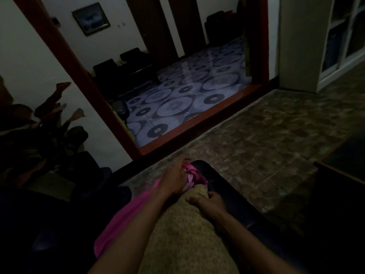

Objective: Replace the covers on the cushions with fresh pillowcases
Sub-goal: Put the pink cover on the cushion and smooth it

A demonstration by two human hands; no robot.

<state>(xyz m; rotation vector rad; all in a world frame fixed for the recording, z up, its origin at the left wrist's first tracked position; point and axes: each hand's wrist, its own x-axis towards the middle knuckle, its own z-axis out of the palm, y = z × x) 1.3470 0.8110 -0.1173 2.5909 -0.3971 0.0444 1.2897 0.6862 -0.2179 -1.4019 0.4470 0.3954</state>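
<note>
A beige patterned cushion (183,234) lies lengthwise in front of me on a dark sofa. A pink pillowcase (126,214) runs along its left side and is bunched at the cushion's far end. My left hand (175,180) grips that bunched pink cloth at the far end. My right hand (207,200) grips the far corner of the cushion just to the right of it. The room is dim, so the fingers show only roughly.
The dark sofa arm (221,186) runs to the right of the cushion. A potted plant (39,131) stands at the left by the wall. A stone-patterned floor (266,145) lies ahead, with a red doorstep (197,123), a white cabinet (316,46) and a dark table edge (339,175).
</note>
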